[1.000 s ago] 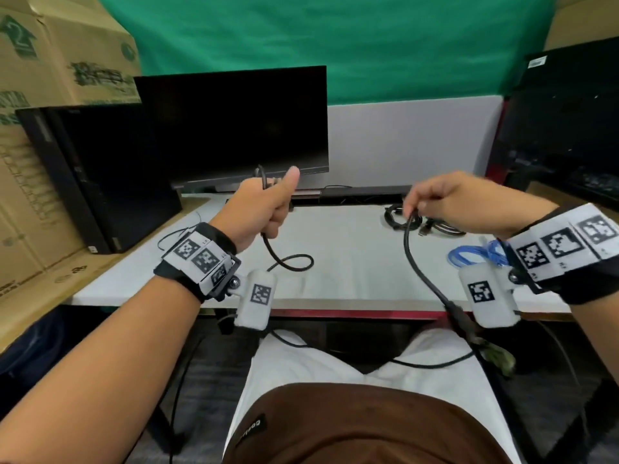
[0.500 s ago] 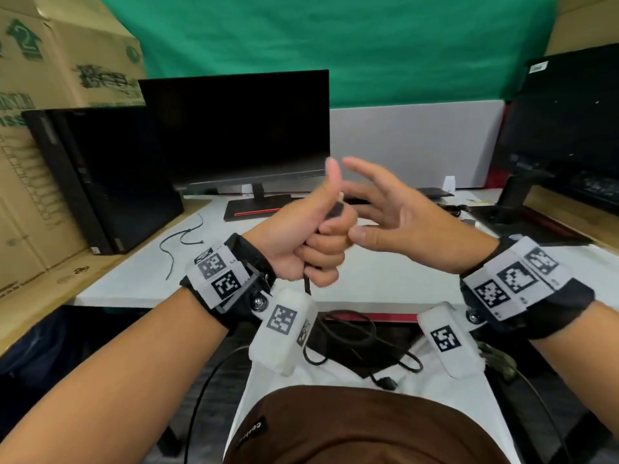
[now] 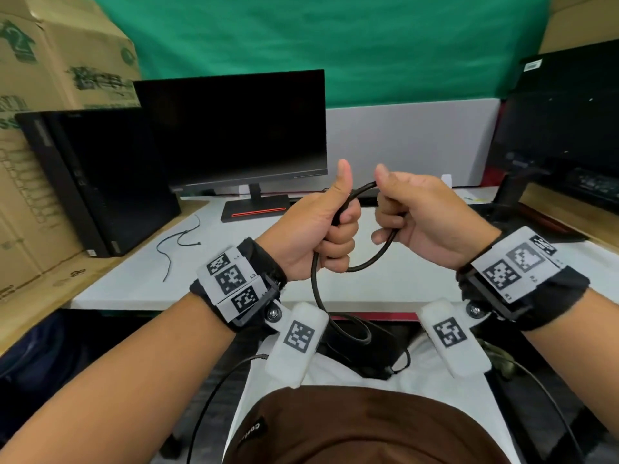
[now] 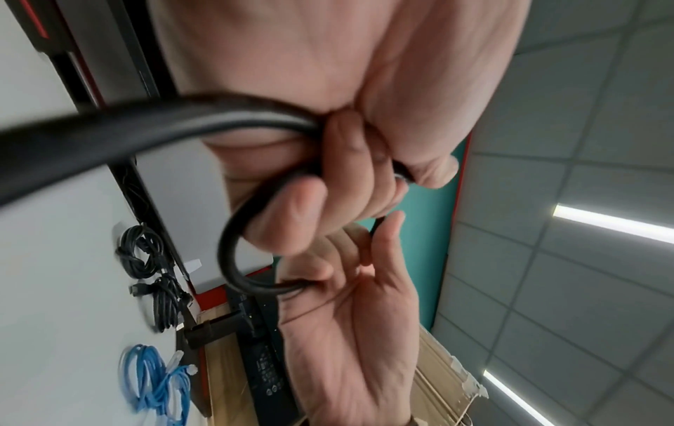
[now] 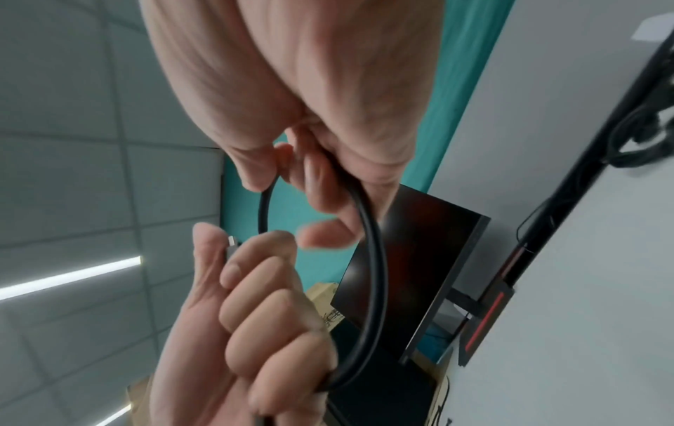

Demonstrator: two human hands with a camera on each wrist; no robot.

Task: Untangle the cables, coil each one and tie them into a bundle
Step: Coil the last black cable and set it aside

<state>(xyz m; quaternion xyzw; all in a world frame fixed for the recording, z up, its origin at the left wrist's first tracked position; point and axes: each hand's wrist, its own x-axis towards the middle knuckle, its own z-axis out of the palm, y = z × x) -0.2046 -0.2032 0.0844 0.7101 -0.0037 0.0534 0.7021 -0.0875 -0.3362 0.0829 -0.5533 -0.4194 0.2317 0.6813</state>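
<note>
Half a second ago the right hand [image 3: 425,222] was spread open beside the left fist; it is now curled around the black cable [image 3: 375,259], so both hands are clamped on it. The left hand [image 3: 321,236] grips the cable in a fist, thumb raised, above the worktop [image 3: 385,286] edge. Between the hands the cable forms one closed loop; the remainder hangs down to the lap. Judged from this, the first turn of a coil is being laid and most of the length remains uncoiled. The right wrist view shows a metal connector tip [image 5: 232,242] at the left thumb, hidden in the head view. The left wrist view shows two tied black bundles [image 4: 149,273] and a blue bundle [image 4: 156,380] lying on the worktop, which the head view does not show.
</note>
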